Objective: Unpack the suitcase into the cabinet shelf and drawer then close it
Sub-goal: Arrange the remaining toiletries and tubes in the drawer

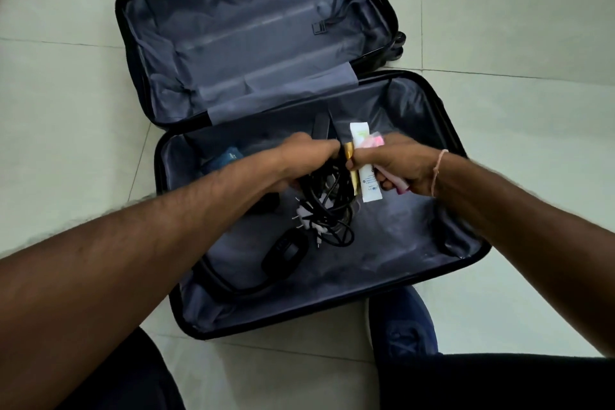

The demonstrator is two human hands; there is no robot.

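Note:
A black suitcase [472,243] lies open on the floor, both halves lined in grey-blue fabric. Over the near half, my left hand [299,156] grips a tangled bundle of black cables [329,210] with white plugs hanging below it. My right hand [399,166] holds a white tube [366,176], a gold tube [352,173] and a pink item [372,140] together. The two hands almost touch. A black computer mouse [283,255] lies on the lining below the cables. A blue item [223,158] shows behind my left forearm, partly hidden.
The far half of the suitcase [253,43] holds only loose lining and a black strap buckle [318,27]. Pale floor tiles [66,110] surround the case. My blue shoe [402,326] stands at the near edge of the case.

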